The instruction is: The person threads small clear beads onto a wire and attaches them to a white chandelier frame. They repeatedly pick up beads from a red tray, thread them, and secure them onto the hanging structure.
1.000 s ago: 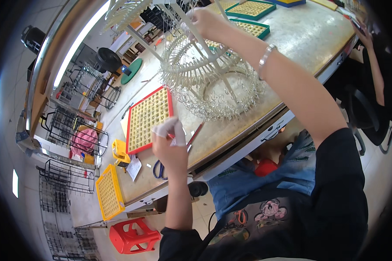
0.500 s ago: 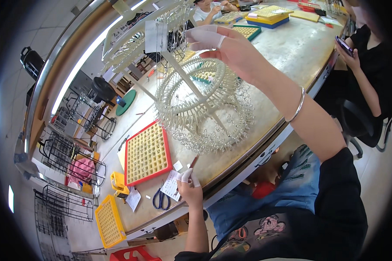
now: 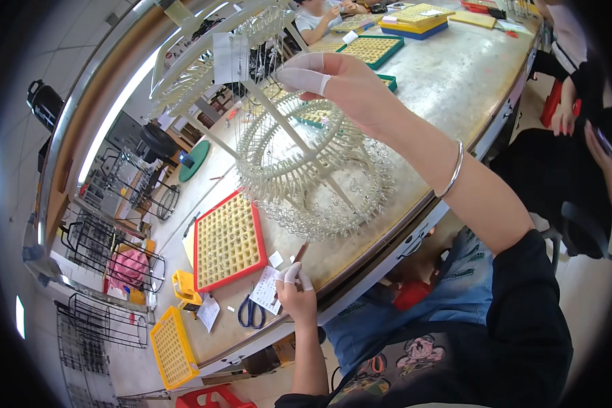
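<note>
A tall cream-coloured round rack [image 3: 289, 129] with rings of many small hooks stands on the table, with thin chains and wire loops [image 3: 333, 221] hanging round its lower part. My right hand [image 3: 343, 85], white finger covers on its fingertips, is raised at the upper ring, fingers pinched together; what they hold, if anything, I cannot make out. Low by the table's front edge, my left hand [image 3: 296, 296], also in white finger covers, is closed on a slim reddish-brown stick [image 3: 300, 252]. A handwritten paper slip [image 3: 266, 291] lies beside it. Blue-handled scissors [image 3: 251, 315] rest to its left.
Left of the rack lies a red-framed compartment tray [image 3: 230, 239]; a yellow tray [image 3: 173, 348] sits at the table's corner. Green-framed trays [image 3: 374, 51] and stacked trays [image 3: 415, 27] are farther back. Co-workers sit at the far side and at right, one with a phone [image 3: 604, 143].
My right hand has moved a little left and down beside the rack. My left hand stays almost in place. At right, the seated person's phone has shifted outward and lower.
</note>
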A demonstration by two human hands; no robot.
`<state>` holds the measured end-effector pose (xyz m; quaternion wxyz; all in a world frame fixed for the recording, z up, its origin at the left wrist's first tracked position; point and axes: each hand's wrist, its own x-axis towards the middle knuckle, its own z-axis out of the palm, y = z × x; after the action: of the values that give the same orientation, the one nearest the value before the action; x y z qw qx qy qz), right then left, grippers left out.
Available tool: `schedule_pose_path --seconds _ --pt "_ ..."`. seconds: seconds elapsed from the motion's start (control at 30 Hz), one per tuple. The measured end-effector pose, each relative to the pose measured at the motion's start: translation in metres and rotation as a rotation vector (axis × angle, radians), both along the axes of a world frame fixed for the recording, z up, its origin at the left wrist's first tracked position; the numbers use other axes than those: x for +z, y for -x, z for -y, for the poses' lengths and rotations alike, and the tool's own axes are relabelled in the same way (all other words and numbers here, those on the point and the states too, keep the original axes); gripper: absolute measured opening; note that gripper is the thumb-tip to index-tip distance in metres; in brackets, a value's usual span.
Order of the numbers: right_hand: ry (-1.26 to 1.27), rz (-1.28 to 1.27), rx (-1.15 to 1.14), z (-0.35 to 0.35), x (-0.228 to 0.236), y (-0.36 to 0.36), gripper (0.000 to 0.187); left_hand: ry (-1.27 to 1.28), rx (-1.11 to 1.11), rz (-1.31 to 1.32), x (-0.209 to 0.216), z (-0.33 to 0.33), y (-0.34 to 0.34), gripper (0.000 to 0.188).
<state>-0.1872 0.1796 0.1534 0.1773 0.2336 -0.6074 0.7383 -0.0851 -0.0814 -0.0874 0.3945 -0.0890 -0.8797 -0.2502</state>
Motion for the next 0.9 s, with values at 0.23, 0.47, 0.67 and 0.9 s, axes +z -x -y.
schedule_pose_path --seconds 0.23,0.47,0.67,0.9 --pt "-0.010 -0.032 0.042 0.003 0.002 0.001 0.027 0.027 0.007 0.009 -0.004 0.005 -0.001 0.021" --pt "-0.033 -0.086 -0.060 -0.001 0.003 0.002 0.030 0.065 -0.013 -0.026 -0.002 0.003 0.003 0.021" --pt "-0.485 -0.081 -0.336 -0.014 -0.019 0.005 0.032 -0.008 -0.005 0.028 0.009 -0.001 -0.001 0.022" --pt "-0.883 -0.308 -0.166 -0.019 -0.045 0.012 0.026 -0.030 0.036 -0.017 0.001 0.007 0.003 0.019"
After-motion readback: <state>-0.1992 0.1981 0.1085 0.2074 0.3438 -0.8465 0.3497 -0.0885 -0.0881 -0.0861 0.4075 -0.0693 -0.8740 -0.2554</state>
